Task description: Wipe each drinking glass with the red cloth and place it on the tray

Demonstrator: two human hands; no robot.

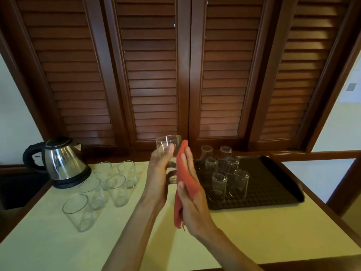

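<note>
— So, what has the left hand [159, 169] got?

— A clear drinking glass [169, 151], held upright above the table [244, 231], just left of the tray [273, 182]. The thumb curls across the near side of the glass and the palm wraps its lower part; the other fingers are behind it, so I cannot tell how they lie.

— And the right hand [192, 194]?

— It carries the red cloth [184, 178], draped over its fingers. The fingers are straight and close together, pressing the cloth flat against the right side of the glass. The thumb lies along the cloth's near edge, and a tail of cloth hangs below the palm.

— Where do the other glasses stand?

— Six wiped glasses [219, 182] sit upside down on the dark tray, in three rows of two on its left half. Left of the tray, beyond the hands, five waiting glasses [109, 186] stand mouth-up on the pale table top, grouped closely.

— Anything else near the tray?

— A steel kettle [62, 163] with a black handle and base, farther left of the tray than the upright glasses, at the table's back corner. Behind the tray are brown louvred doors [152, 75].
</note>
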